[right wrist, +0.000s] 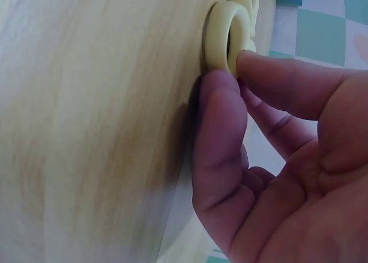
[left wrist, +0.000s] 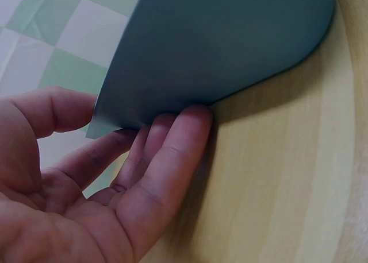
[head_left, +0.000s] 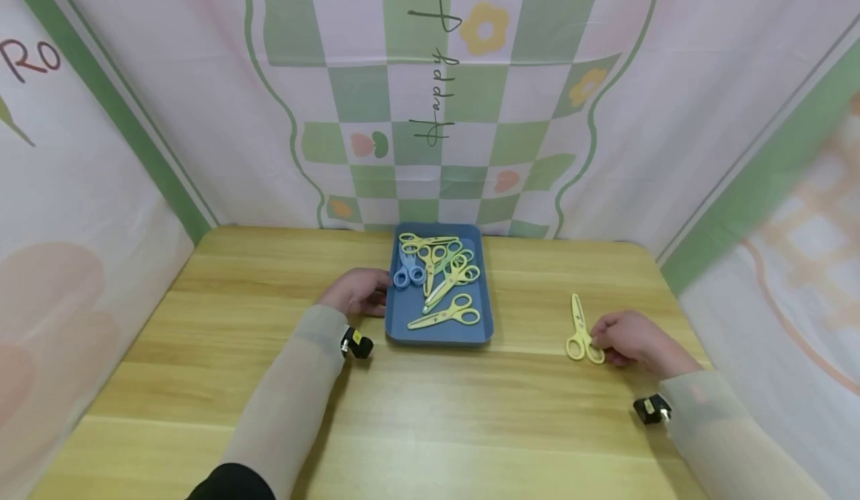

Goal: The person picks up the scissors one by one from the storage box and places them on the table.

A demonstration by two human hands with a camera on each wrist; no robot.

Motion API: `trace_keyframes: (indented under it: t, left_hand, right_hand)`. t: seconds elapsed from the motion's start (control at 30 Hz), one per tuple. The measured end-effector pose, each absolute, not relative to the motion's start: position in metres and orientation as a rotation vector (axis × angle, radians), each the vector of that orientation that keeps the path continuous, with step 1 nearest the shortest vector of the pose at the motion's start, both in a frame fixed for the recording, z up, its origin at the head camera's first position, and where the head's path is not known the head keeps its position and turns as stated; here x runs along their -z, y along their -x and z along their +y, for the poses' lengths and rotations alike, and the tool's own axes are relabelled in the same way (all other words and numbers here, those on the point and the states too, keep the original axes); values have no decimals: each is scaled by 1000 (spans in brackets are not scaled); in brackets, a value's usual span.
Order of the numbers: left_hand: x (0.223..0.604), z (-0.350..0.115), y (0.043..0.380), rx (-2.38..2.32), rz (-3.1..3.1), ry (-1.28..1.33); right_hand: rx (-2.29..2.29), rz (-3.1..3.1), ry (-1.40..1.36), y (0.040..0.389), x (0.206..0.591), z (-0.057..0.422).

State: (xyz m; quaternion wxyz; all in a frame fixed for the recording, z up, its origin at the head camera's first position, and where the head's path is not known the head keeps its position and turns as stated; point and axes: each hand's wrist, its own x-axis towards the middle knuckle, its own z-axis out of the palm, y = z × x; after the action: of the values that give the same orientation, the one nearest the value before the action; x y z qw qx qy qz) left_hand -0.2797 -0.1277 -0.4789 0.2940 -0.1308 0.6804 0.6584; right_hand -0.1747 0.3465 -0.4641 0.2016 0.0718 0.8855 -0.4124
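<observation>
A blue tray (head_left: 399, 307) on the table holds several pairs of scissors, mostly yellow, with a blue pair (head_left: 408, 270) at its left side. My left hand (head_left: 361, 289) holds the tray's left edge. In the left wrist view the thumb is at the rim and the fingers (left wrist: 190, 125) curl against the tray's lower side. Off to the right lies one pair of yellow scissors (head_left: 578, 321), blades pointing away from me. My right hand (head_left: 628, 336) pinches its right handle loop (right wrist: 216, 39) between thumb and fingers, close over the wood in the right wrist view.
The wooden table (head_left: 443, 425) reaches back to a wall cloth (head_left: 416, 97) with green and white checks. The tray stands near the table's far edge. Printed cloths also hang at the left and right sides. A small black camera sits on each wrist.
</observation>
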Motion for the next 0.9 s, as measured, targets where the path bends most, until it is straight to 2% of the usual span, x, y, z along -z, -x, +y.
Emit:
trace_keyframes:
  t: [0.9]
  left_hand:
    - [480,-127,282,-1741,1805,366]
  right_hand:
    - [1139,2475,-136,178,468,352]
